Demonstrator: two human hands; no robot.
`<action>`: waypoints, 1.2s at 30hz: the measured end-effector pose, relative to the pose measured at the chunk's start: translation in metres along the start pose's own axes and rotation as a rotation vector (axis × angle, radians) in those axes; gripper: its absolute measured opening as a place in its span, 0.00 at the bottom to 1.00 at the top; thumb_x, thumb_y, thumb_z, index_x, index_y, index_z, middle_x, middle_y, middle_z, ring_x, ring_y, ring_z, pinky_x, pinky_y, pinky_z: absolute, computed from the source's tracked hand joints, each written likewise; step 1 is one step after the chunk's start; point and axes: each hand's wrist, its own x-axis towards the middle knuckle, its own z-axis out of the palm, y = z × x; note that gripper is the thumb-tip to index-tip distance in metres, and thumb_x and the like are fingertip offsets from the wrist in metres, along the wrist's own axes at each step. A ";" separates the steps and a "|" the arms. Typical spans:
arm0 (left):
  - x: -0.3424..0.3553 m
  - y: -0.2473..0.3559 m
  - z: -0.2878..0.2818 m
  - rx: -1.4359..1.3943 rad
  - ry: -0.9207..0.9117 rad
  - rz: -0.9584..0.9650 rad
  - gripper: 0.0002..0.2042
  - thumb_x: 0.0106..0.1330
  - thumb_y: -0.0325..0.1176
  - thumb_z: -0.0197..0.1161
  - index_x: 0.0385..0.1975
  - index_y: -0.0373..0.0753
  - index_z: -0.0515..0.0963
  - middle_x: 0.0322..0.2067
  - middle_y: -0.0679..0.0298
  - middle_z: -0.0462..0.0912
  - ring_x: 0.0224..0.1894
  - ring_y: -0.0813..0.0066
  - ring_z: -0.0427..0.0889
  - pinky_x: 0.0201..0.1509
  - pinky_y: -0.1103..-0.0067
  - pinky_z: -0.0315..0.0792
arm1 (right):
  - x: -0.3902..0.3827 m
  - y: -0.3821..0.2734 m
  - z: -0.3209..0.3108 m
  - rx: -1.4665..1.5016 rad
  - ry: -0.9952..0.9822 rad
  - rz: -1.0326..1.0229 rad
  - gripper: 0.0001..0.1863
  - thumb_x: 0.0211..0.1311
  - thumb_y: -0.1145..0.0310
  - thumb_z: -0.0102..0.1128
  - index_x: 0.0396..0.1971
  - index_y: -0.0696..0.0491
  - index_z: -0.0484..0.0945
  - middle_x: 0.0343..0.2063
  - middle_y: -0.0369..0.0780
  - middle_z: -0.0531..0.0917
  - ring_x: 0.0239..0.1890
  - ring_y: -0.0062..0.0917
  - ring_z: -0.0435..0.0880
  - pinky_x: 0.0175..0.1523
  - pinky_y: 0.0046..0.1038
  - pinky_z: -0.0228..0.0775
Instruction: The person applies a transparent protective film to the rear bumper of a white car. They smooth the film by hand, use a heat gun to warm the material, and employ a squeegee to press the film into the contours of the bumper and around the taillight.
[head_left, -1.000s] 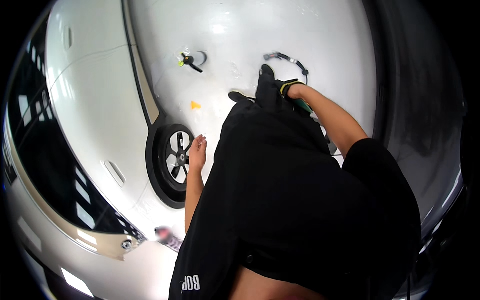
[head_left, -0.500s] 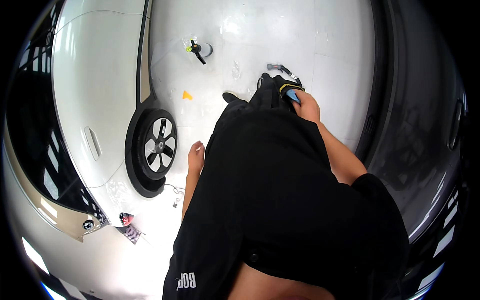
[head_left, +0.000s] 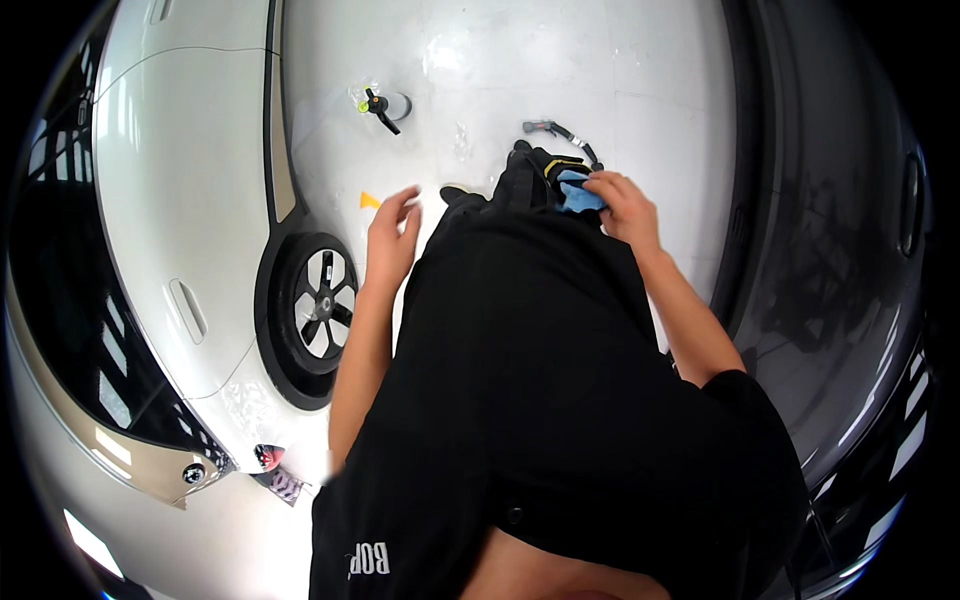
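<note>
My right hand grips a light blue cloth in front of my right thigh. The cloth hangs from the fingers beside a black pouch with a yellow stripe. On the other side, my left hand is raised off my hip, fingers apart and nothing in it. Beyond its fingertips an orange-yellow flat scraper-like piece lies on the floor, partly covered by the hand's edge.
A white car with a black-and-silver wheel stands at left; a dark car lines the right. On the pale floor are a pump sprayer bottle and a grey nozzle with black hose.
My left hand has risen forward from beside my hip. My right hand has lifted slightly, drawing the blue cloth out so more of it shows.
</note>
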 end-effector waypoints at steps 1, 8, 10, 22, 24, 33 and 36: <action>0.011 0.027 0.004 -0.076 -0.022 0.069 0.16 0.74 0.31 0.62 0.59 0.35 0.78 0.55 0.55 0.85 0.55 0.63 0.86 0.62 0.72 0.75 | 0.011 -0.011 -0.019 0.003 -0.003 -0.002 0.23 0.50 0.85 0.59 0.47 0.48 0.82 0.51 0.36 0.84 0.52 0.38 0.84 0.52 0.35 0.81; 0.046 0.192 0.019 -0.206 -0.703 0.238 0.24 0.74 0.40 0.66 0.65 0.34 0.73 0.53 0.54 0.84 0.55 0.64 0.84 0.62 0.71 0.76 | 0.067 -0.086 -0.102 0.568 -0.100 -0.291 0.29 0.47 0.92 0.54 0.48 0.52 0.86 0.54 0.40 0.84 0.53 0.33 0.85 0.56 0.30 0.79; 0.045 0.199 0.014 -0.384 -0.764 0.089 0.23 0.74 0.40 0.65 0.63 0.33 0.74 0.52 0.54 0.84 0.50 0.66 0.85 0.56 0.73 0.79 | 0.067 -0.094 -0.099 0.583 0.152 -0.306 0.27 0.51 0.91 0.57 0.50 0.53 0.88 0.53 0.44 0.83 0.51 0.31 0.85 0.54 0.27 0.79; 0.044 0.197 0.027 -0.972 -0.293 -0.076 0.28 0.71 0.44 0.71 0.64 0.36 0.71 0.40 0.66 0.78 0.43 0.79 0.79 0.47 0.80 0.77 | 0.075 -0.139 -0.081 1.107 -0.198 0.085 0.10 0.65 0.77 0.67 0.44 0.60 0.80 0.43 0.37 0.83 0.45 0.21 0.83 0.50 0.24 0.75; 0.042 0.189 0.025 -0.905 -0.275 -0.060 0.27 0.71 0.38 0.70 0.66 0.38 0.70 0.45 0.65 0.79 0.49 0.75 0.80 0.54 0.78 0.77 | 0.075 -0.129 -0.072 1.098 -0.259 0.082 0.09 0.65 0.77 0.66 0.44 0.59 0.80 0.39 0.36 0.84 0.42 0.20 0.83 0.48 0.24 0.75; 0.068 0.108 -0.008 -1.134 0.232 -0.227 0.19 0.76 0.41 0.64 0.57 0.35 0.73 0.48 0.54 0.84 0.51 0.57 0.85 0.60 0.62 0.79 | 0.066 0.050 -0.017 -0.112 -0.917 0.626 0.11 0.54 0.65 0.67 0.35 0.55 0.86 0.32 0.45 0.89 0.39 0.37 0.90 0.43 0.35 0.82; 0.068 0.060 -0.019 -0.838 0.378 -0.331 0.17 0.76 0.35 0.63 0.56 0.31 0.72 0.45 0.53 0.83 0.45 0.63 0.86 0.51 0.69 0.84 | 0.043 0.081 0.064 -0.396 -0.554 0.507 0.13 0.58 0.64 0.69 0.35 0.59 0.86 0.37 0.51 0.89 0.44 0.45 0.89 0.49 0.42 0.82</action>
